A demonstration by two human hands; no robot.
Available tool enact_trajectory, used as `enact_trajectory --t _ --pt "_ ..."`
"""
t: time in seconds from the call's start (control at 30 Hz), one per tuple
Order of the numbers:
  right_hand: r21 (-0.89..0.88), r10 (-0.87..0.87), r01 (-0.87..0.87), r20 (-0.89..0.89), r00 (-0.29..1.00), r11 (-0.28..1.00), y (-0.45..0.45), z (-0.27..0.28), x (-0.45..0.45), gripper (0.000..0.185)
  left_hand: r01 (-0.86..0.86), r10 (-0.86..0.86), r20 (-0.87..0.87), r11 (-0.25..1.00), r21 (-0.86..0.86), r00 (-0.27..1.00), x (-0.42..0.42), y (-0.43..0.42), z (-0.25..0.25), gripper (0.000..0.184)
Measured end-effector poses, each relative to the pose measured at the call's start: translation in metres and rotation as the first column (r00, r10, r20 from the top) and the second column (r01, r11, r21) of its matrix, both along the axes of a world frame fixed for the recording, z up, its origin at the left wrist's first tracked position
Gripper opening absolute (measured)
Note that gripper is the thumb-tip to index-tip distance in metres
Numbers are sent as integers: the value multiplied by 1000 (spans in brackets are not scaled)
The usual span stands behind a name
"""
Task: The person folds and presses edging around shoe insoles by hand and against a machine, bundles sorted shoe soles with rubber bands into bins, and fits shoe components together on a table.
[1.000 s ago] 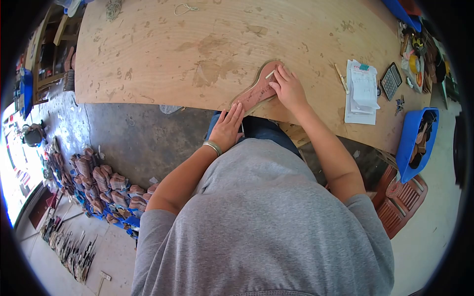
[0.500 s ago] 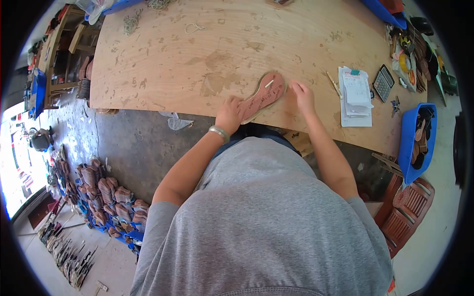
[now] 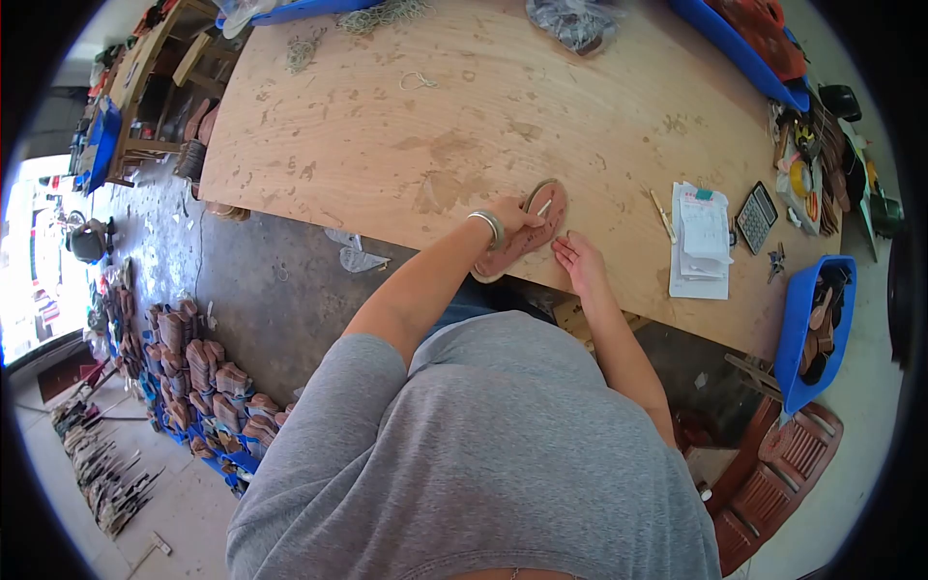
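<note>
A pinkish-brown sandal sole (image 3: 549, 230) with a paler rim lies slanted at the table's near edge, its wide end pointing away from me. Dark marks run over its surface, and a short white strip shows near the wide end. My left hand (image 3: 512, 215), with a bracelet at the wrist, grips the sole's left side, thumb on top; its other fingers are partly hidden. Just right of the sole is my right hand (image 3: 583, 263), slightly cupped, fingers extended and nothing visible in them.
The wooden table (image 3: 358, 145) bears papers (image 3: 701, 242) under a clip, a calculator (image 3: 757, 217), string (image 3: 418, 81) and a clear plastic bag (image 3: 577, 24). A blue bin (image 3: 817, 333) with soles stands at right. Stacks of soles (image 3: 208, 377) are on the floor at left.
My left hand has moved from the sole's narrow end up toward its wide end. My right hand has come lower, beside the sole. The view has shifted, revealing the plastic bag at the top.
</note>
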State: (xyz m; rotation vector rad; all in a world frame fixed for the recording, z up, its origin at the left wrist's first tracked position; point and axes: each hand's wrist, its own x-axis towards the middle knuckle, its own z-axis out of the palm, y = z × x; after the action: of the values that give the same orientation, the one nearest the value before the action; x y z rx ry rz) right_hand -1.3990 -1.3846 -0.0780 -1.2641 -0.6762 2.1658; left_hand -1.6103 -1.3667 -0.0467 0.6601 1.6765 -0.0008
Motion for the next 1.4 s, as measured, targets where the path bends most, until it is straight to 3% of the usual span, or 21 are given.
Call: enact_trajectory --t 0.07,0.1,0.23,0.33,0.4,0.5,0.57,0.63,0.77,0.9,0.93,1.07,1.1,1.23,1.27,1.4 --pt "-22 9 -11 -98 995 1000 -2 4 -3 23 -89 90 -5 979 -185 996 -4 1 31 51" --pt "-33 13 -18 -144 989 999 -2 5 -5 23 -102 102 -14 980 -173 995 -8 -1 39 51" --pt "-81 28 -57 -323 946 995 6 11 -21 24 -403 338 295 894 195 894 -18 -57 65 43" --pt "98 235 -216 -290 928 972 11 54 -45 24 -631 386 544 674 385 745 -26 -100 83 37" --pt "277 445 -381 -226 867 882 10 96 -75 25 -766 359 689 438 471 629 -39 -123 97 33" --pt "377 569 -455 -284 772 807 -13 145 -120 24 -798 371 707 322 510 602 -53 -168 135 32" --pt "448 547 -424 -190 815 787 -36 168 -139 19 -813 362 728 252 525 582 -62 -197 165 32" --pt "532 625 -497 -79 777 685 -55 173 -149 19 -821 421 706 264 506 570 -64 -227 193 24" --pt "580 713 -567 -34 700 584 -90 193 -164 16 -912 366 835 150 382 410 -74 -271 171 22" --pt "633 777 -656 133 616 412 -137 204 -209 22 -945 269 933 -160 286 237 -93 -343 186 26" --pt "638 779 -657 139 612 402 -153 208 -219 22 -943 262 935 -168 286 238 -98 -359 189 26" --pt "547 912 -808 180 369 219 -200 228 -254 19 -893 344 919 -327 311 194 -121 -407 197 23" --pt "551 912 -808 188 364 210 -212 230 -263 19 -890 337 922 -334 309 194 -126 -421 200 23" --pt "599 928 -800 284 242 25 -282 233 -297 19 -816 606 763 -310 487 226 -149 -503 211 23" --pt "596 924 -803 294 244 23 -302 235 -307 19 -820 598 770 -311 481 224 -156 -526 210 23" --pt "708 884 -678 429 187 -201 -374 244 -344 18 -742 677 667 -266 615 310 -181 -608 206 28"
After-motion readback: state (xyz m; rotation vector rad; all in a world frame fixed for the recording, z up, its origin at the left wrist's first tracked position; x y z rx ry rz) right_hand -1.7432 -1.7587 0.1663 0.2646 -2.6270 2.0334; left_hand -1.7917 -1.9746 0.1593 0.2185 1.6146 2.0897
